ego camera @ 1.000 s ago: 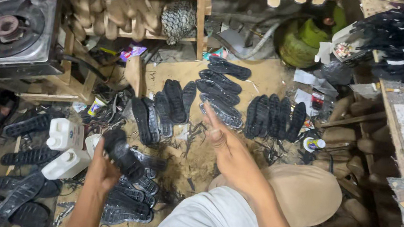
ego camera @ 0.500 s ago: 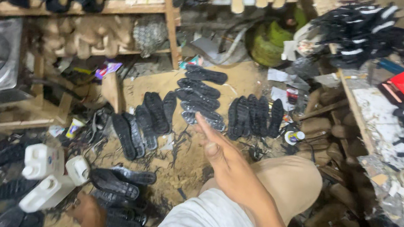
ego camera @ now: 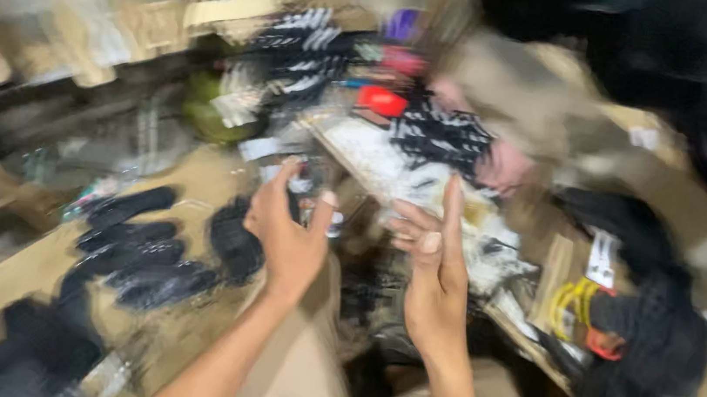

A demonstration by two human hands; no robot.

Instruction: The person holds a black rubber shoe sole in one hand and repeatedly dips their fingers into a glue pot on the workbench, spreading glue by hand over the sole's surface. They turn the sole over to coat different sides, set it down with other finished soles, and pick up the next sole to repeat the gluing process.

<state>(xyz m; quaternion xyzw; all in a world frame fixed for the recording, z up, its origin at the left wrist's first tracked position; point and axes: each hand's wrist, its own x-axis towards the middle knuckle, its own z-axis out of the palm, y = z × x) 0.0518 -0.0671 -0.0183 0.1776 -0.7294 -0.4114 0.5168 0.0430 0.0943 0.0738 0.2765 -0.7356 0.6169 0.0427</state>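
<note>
Two empty hands, left hand (ego camera: 288, 235) and right hand (ego camera: 433, 273), hover with fingers spread over a dusty brown floor (ego camera: 3, 284) strewn with black shoe soles (ego camera: 138, 246), blurred shelves (ego camera: 82, 30) behind.

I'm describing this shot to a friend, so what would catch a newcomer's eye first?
Two bare hands raised mid-frame: the left hand and the right hand, both open and holding nothing. Left of them, black shoe soles lie in rows on the dusty floor. Behind, a small red object stands out on a cluttered, blurred bench.

Blurred, dim workshop: dusty brown floor (ego camera: 21, 277), pale wooden shelves (ego camera: 82, 30) behind, cluttered white-topped counter (ego camera: 375, 161) at right.
</note>
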